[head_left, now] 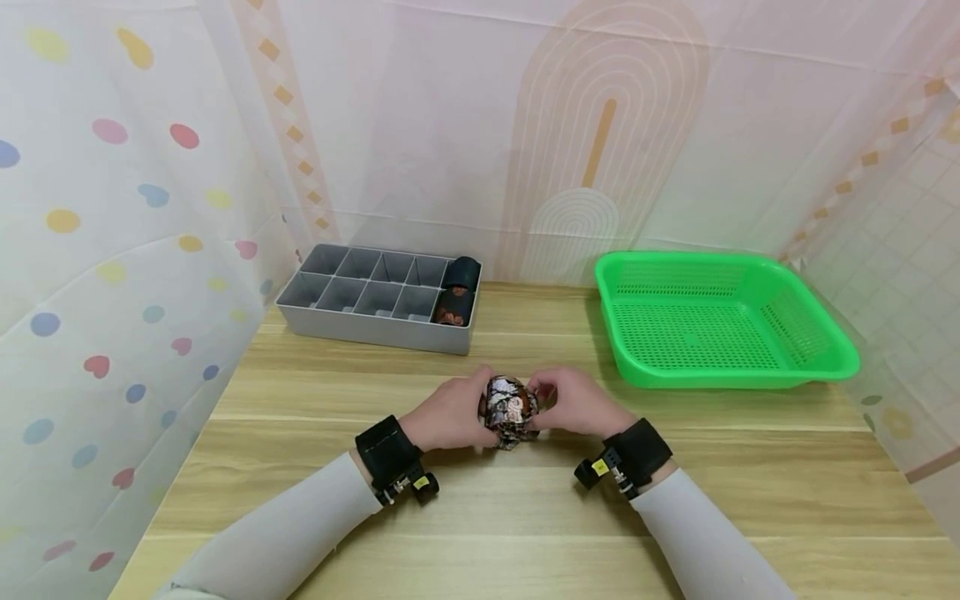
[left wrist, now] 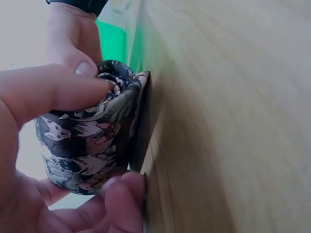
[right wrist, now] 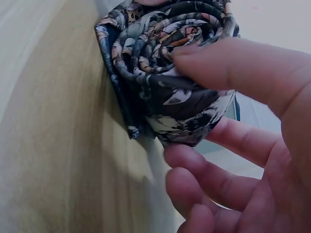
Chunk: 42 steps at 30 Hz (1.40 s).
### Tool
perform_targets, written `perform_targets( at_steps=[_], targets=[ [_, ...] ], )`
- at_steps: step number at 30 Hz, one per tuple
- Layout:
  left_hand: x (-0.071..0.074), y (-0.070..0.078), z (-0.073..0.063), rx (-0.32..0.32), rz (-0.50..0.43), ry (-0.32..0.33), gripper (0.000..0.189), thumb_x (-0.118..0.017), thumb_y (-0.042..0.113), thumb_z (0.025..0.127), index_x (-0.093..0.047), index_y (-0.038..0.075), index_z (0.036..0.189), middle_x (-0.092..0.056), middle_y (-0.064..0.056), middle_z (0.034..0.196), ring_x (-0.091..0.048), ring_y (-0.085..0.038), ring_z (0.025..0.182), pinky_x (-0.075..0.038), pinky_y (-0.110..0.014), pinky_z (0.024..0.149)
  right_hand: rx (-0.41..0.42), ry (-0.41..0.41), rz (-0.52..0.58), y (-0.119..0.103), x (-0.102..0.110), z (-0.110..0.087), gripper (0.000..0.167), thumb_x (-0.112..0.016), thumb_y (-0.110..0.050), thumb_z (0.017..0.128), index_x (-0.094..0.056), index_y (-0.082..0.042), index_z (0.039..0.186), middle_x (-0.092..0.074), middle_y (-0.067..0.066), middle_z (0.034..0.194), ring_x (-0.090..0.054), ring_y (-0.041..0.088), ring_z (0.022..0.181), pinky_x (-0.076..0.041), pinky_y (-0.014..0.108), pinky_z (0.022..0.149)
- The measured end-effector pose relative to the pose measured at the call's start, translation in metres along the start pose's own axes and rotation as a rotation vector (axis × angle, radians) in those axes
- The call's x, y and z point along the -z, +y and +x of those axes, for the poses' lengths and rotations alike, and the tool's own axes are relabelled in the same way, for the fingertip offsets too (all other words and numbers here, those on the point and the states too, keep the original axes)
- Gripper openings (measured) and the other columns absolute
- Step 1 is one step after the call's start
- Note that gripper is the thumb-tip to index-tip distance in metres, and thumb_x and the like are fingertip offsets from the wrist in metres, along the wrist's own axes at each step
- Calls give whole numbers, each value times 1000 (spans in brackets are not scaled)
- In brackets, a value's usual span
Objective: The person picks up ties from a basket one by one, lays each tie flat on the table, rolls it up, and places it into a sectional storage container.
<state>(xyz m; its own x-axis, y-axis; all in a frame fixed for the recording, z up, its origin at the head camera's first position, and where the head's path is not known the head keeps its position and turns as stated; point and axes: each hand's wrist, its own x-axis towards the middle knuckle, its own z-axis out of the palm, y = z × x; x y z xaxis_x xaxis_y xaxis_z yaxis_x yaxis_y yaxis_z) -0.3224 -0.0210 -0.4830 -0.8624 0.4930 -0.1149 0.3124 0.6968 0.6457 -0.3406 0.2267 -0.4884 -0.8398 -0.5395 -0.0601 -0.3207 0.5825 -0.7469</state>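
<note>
A rolled necktie (head_left: 510,408) with a cat print in black, white and brown lies on the wooden table between my hands. My left hand (head_left: 453,412) grips its left side, the thumb over one end of the coil and the fingers curled beneath, as the left wrist view shows. On the other side my right hand (head_left: 577,404) holds the roll, its thumb (right wrist: 218,68) on the coiled end and its fingertips under the lower edge. A loose flap of the necktie (right wrist: 114,82) sticks out flat along the tabletop. Part of the roll is hidden by the fingers.
A grey divided box (head_left: 375,332) stands at the back left. Its two rightmost compartments hold a dark roll (head_left: 461,273) and a dark roll with orange-brown patterning (head_left: 453,307). At the back right sits a green perforated basket (head_left: 750,379). Patterned curtains (head_left: 420,125) border the table.
</note>
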Motion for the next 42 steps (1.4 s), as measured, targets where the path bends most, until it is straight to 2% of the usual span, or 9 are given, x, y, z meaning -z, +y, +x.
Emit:
perform_targets(
  at_steps=[3,9,14,23,32,36,39,42],
  targets=[
    [0,-2,1,-27,-12,-14,81,-94,15,68,-52,12,137,-72,-10,119,-68,-21,103,-58,-40,89,9,-16,16,1,-1,0,31,-90,-20,73,-76,-18,100,-72,-3,93,-64,14,85,-56,33,78],
    [-1,-2,1,-48,-35,0,78,-95,11,70,-52,9,135,-71,-13,119,-69,-24,105,-58,-42,89,26,-21,26,2,-5,0,26,-90,-21,74,-75,-18,95,-71,-3,88,-62,14,81,-54,31,73],
    [-3,0,1,-28,-38,21,78,-94,5,68,-52,7,133,-71,-15,120,-69,-25,105,-59,-42,90,13,-5,19,0,-7,1,24,-89,-22,75,-76,-19,94,-69,-4,84,-60,13,76,-53,30,69],
    [-8,4,-2,15,-56,107,77,-93,4,68,-52,5,132,-71,-15,118,-70,-27,103,-58,-42,89,-7,24,-6,-7,-9,0,21,-87,-23,74,-75,-19,90,-68,-5,78,-59,12,68,-52,30,62],
    [-9,4,-1,14,-119,123,82,-94,3,68,-51,5,138,-69,-15,126,-69,-28,112,-57,-45,97,-23,49,13,-10,-9,0,20,-87,-21,74,-75,-17,89,-67,-5,77,-59,13,70,-51,29,63],
    [-11,1,1,25,-211,113,90,-95,3,67,-49,7,144,-67,-15,132,-67,-30,118,-56,-46,100,-32,56,46,-9,-9,0,22,-87,-19,75,-76,-14,94,-69,-2,81,-61,13,73,-53,30,66],
    [-12,-3,3,42,-368,82,99,-96,8,70,-43,8,153,-62,-15,140,-64,-30,124,-55,-45,103,-25,70,65,-9,-10,0,25,-86,-16,75,-76,-12,98,-70,-1,83,-63,14,75,-55,30,67],
    [-12,-4,4,82,-555,70,97,-91,17,81,-36,12,161,-59,-17,143,-63,-30,125,-56,-41,100,-2,110,57,-11,-10,0,27,-84,-11,75,-75,-11,100,-69,-1,83,-63,14,73,-56,29,66]
  ],
)
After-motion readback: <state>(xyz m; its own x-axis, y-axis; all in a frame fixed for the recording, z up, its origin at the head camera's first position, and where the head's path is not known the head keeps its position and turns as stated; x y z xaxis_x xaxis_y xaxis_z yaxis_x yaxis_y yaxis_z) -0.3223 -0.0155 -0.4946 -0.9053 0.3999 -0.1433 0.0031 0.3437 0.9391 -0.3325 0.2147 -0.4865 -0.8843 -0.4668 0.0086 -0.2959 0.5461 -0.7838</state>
